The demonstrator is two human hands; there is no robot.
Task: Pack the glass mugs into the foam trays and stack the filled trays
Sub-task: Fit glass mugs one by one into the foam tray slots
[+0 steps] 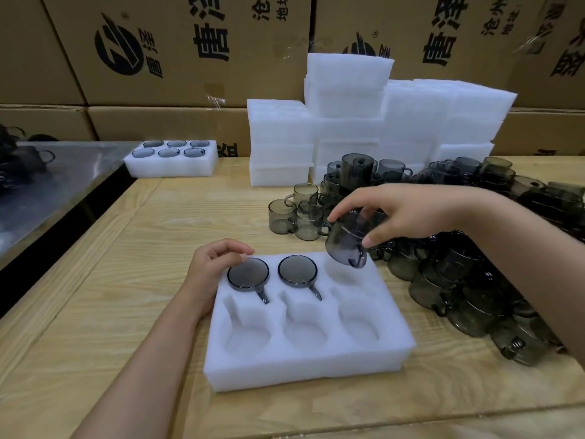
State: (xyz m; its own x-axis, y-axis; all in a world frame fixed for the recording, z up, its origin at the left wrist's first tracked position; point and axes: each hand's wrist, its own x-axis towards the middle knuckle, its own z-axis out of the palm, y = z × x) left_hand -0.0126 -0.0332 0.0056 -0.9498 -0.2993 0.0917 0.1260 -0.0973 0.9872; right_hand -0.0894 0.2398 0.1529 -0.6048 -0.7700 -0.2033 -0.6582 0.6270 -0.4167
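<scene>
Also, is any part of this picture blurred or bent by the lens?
Head view: the mug in the right hand is motion-blurred; the tray and left hand are sharp; the wide lens bows the boxes at the edges.

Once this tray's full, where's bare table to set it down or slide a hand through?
Bare wood lies left of the near tray, out to the metal table, and past it up to the filled tray. Crowded: loose mugs fill the right side, foam stacks the far middle; the right hand holds a mug over the tray.
</scene>
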